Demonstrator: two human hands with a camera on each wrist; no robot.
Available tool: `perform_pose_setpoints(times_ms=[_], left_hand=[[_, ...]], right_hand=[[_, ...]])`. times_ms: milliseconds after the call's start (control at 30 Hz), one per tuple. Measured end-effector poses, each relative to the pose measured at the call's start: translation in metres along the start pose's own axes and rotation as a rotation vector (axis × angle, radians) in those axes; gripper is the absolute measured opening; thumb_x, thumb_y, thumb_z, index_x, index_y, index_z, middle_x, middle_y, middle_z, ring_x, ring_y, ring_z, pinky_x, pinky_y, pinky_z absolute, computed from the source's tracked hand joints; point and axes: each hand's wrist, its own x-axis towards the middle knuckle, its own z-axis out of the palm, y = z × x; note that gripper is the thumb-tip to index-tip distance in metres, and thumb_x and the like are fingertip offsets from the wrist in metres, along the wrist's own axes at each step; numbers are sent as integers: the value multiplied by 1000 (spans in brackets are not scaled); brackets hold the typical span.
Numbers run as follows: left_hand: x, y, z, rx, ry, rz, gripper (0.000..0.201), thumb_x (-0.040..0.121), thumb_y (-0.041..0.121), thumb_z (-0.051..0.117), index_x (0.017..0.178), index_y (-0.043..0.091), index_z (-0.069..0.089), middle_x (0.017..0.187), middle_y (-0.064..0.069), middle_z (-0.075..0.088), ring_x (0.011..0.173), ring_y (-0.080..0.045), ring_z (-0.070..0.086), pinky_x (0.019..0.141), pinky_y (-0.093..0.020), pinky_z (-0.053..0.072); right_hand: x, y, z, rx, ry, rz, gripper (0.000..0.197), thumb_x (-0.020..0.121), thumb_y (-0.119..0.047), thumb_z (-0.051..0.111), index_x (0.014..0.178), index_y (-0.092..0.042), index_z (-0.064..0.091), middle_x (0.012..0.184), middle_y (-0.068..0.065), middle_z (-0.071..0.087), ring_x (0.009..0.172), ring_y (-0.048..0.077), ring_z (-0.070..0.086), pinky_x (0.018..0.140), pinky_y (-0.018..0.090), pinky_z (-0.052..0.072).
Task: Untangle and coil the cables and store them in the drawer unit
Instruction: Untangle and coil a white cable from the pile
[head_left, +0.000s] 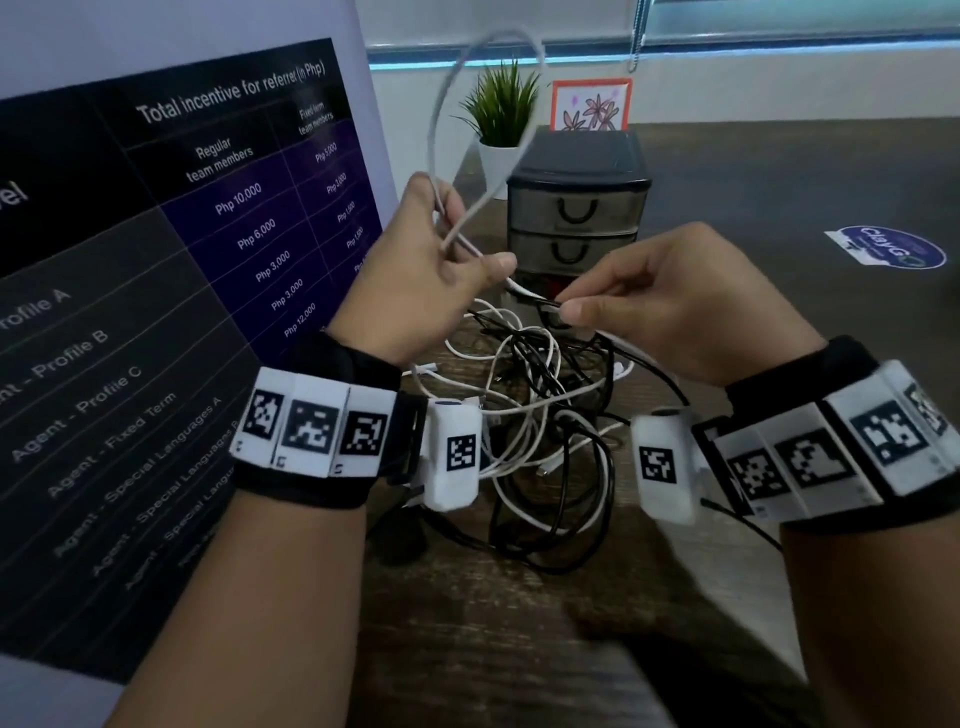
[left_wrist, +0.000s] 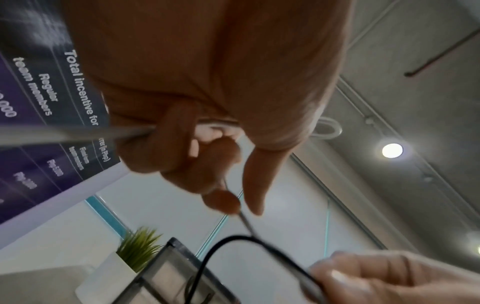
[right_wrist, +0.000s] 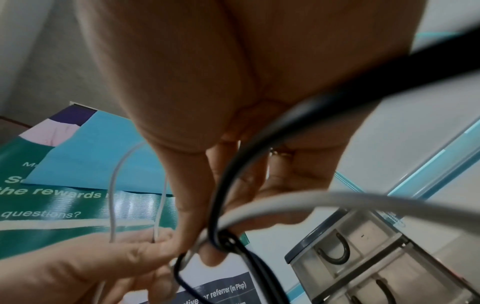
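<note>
Cables (head_left: 540, 426) near table edge (head_left: 395, 519)

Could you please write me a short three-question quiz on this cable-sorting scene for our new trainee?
1. True or false: the drawers of the drawer unit are pulled open.
2. Multiple choice: the left hand holds a loop of which cable? A) white cable B) black cable C) neither
3. Short answer: where does the tangle of cables lie relative to the drawer unit?

Key
1. False: both visible drawers are shut.
2. A: the white loop rises from the left hand, while the right hand pinches the black and white cables where they cross.
3. On the table, in front of the unit, below both hands.
</note>
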Motion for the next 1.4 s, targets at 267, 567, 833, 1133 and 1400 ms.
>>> perform_pose_setpoints(times_ms=[267,567,833,1133,1400], left_hand=[[9,-15,-15,-83,356,-100,31,96,3,55,103,18,29,111,-20,59,64,-10,66,46,-13,44],[11,-34,-65,-294,774,-36,31,96,6,53,96,20,25,91,-5,52,60,-8,65,38,-17,36],[7,-9,-36,-393,587,-24,29,98,5,53,96,21,29,82,-6,54,55,-8,58,39,-18,31],[2,1,-11,-201,160,-123,24,102,27,51,101,9,67,59,-5,62,39,-15,39,37,-18,26],[4,-13,-14,-20,185,-138,17,99,21,55,99,12,69,50,5,60,42,4,48,58,-24,37]], right_hand=[[-3,4,-12,-67,-105,-4,5,78,-35,79,77,-31,78,71,-8,71,60,0,57,61,21,45],[-5,23,-29,-284,-225,178,12,81,-31,76,69,-34,74,63,-24,64,60,-11,56,60,18,40],[1,10,-1,-253,-90,96,21,89,-47,64,92,-30,75,75,-2,70,74,13,64,66,24,47],[6,12,-6,48,473,-76,9,92,-31,66,93,-36,74,74,-14,71,59,-7,59,60,10,48],[4,19,-23,-98,543,15,27,89,-13,57,102,-28,76,82,-6,69,65,0,63,61,4,42]])
